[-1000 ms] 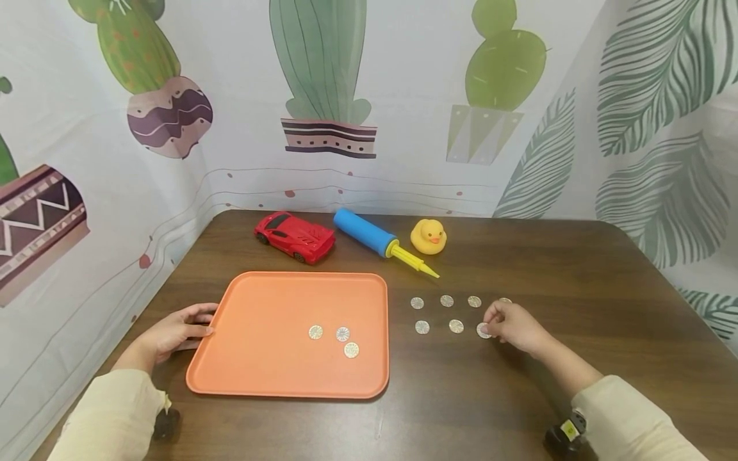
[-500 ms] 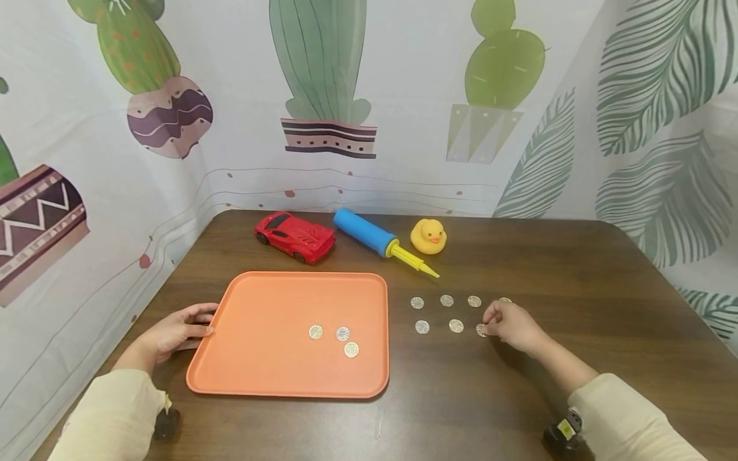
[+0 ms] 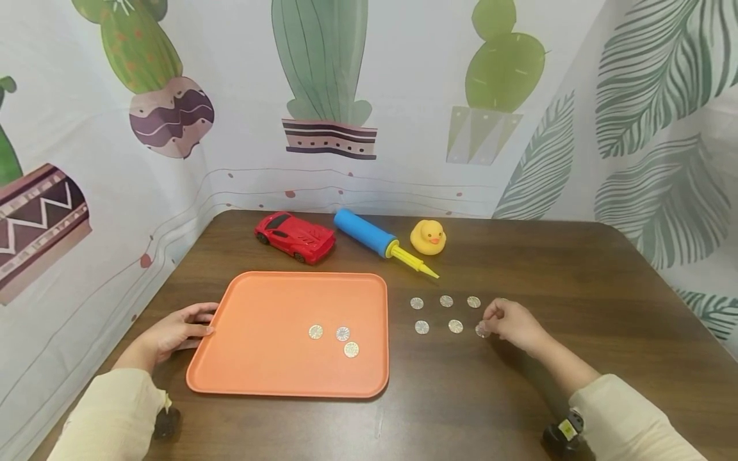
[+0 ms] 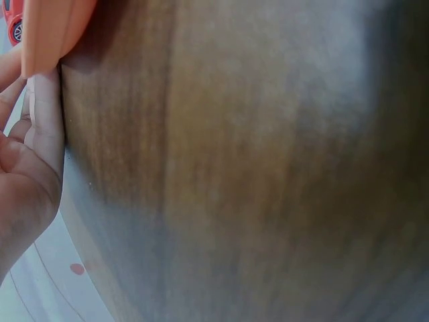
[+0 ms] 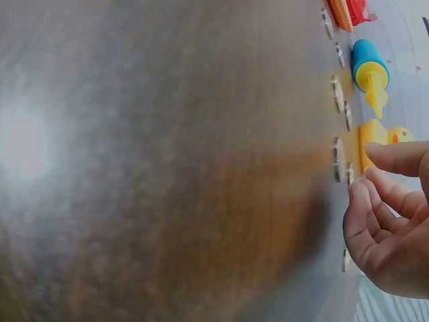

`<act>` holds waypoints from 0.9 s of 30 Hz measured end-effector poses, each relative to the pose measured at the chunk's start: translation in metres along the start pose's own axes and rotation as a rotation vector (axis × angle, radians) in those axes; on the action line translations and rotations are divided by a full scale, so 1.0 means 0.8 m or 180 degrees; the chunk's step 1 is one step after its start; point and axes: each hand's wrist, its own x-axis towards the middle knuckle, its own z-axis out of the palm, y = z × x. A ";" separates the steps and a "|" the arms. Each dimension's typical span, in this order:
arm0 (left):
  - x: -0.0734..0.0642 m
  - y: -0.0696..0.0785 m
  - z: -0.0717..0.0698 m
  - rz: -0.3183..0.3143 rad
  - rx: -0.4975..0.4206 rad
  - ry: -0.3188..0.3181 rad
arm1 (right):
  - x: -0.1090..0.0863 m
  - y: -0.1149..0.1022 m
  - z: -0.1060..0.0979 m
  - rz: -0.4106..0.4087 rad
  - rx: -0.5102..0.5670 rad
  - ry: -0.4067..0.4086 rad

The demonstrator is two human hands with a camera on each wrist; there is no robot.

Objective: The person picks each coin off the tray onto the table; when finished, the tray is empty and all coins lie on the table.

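At nine o'clock, left hand (image 3: 175,330) loosely touches tray (image 3: 254,358); at three, right hand (image 3: 514,324) meets slippery-seeming coin (image 3: 480,330), grip unclear: pinch edges.

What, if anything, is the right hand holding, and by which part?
Unclear: the right hand overlaps the right edge of a coin in the head view; no pinch clearly shows.
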 end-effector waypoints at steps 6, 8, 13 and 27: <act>0.000 -0.002 0.000 -0.0009 -0.0015 0.0010 | 0.002 -0.013 -0.001 -0.0026 0.0069 0.0018; 0.000 -0.003 0.000 -0.0008 -0.0007 0.0010 | 0.001 -0.020 0.001 -0.0050 0.0155 -0.0010; 0.000 -0.004 0.000 -0.0007 0.0001 0.0012 | 0.002 -0.034 0.007 -0.0093 0.0340 -0.0080; 0.001 -0.003 0.000 0.0005 0.0035 0.0028 | 0.018 -0.068 0.037 -0.0318 0.0375 -0.0154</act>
